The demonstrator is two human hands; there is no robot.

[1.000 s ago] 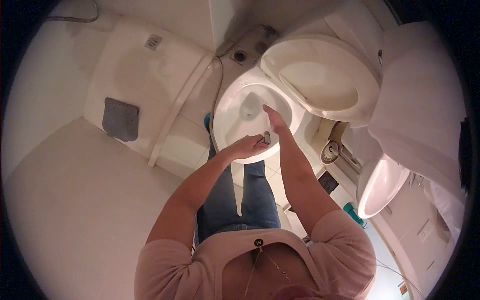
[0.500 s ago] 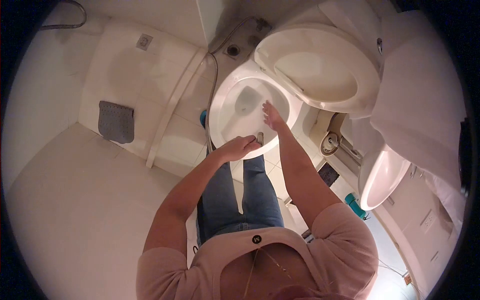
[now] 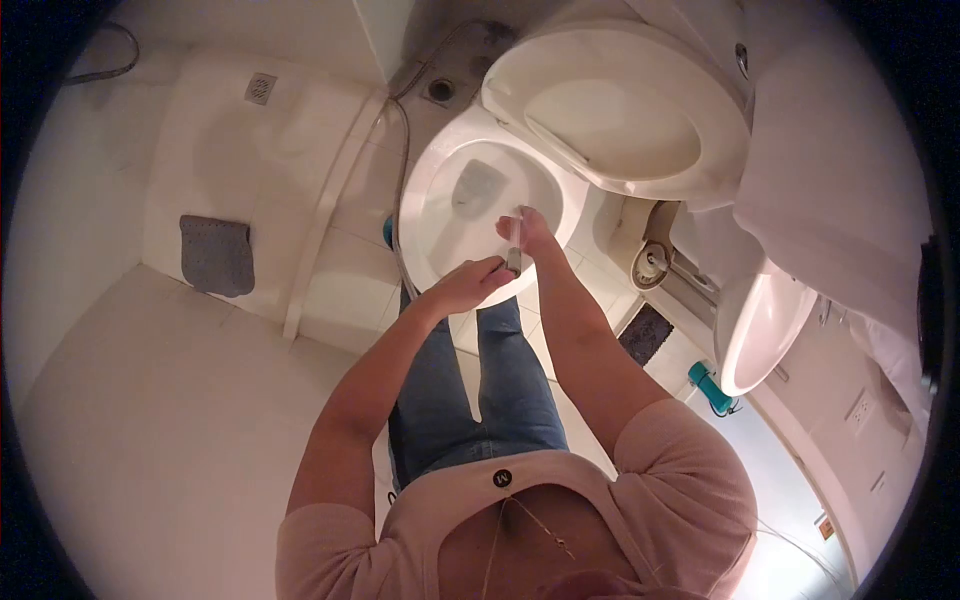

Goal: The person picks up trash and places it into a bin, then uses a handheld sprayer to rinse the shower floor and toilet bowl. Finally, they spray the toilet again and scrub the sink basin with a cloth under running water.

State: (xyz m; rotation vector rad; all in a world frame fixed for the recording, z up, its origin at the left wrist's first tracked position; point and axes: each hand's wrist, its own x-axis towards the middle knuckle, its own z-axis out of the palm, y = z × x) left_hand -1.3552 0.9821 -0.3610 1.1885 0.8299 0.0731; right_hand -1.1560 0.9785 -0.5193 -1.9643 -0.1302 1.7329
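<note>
My left hand [image 3: 468, 284] is closed around a small hand sprayer [image 3: 514, 262] over the near rim of the toilet bowl [image 3: 418, 222]. A pale streak, which looks like water, runs from the sprayer's head onto my right hand [image 3: 530, 232]. That hand is over the bowl just beyond the nozzle, palm turned inward, fingers loosely bent and apart, holding nothing. Water lies in the bottom of the bowl. A thin hose [image 3: 404, 150] runs down the bowl's left side; its join with the sprayer is hidden behind my left hand.
The toilet lid and seat [image 3: 610, 185] stand raised behind the bowl. To the right are a toilet paper roll [image 3: 652, 262], a white sink [image 3: 765, 335] and a teal bottle [image 3: 710, 388]. A grey mat [image 3: 217, 256] lies in the shower area at left.
My right hand has come in front of the nozzle, its fingers more bent, and a pale streak now shows between them. My left hand keeps its grip. The whole view has shifted slightly.
</note>
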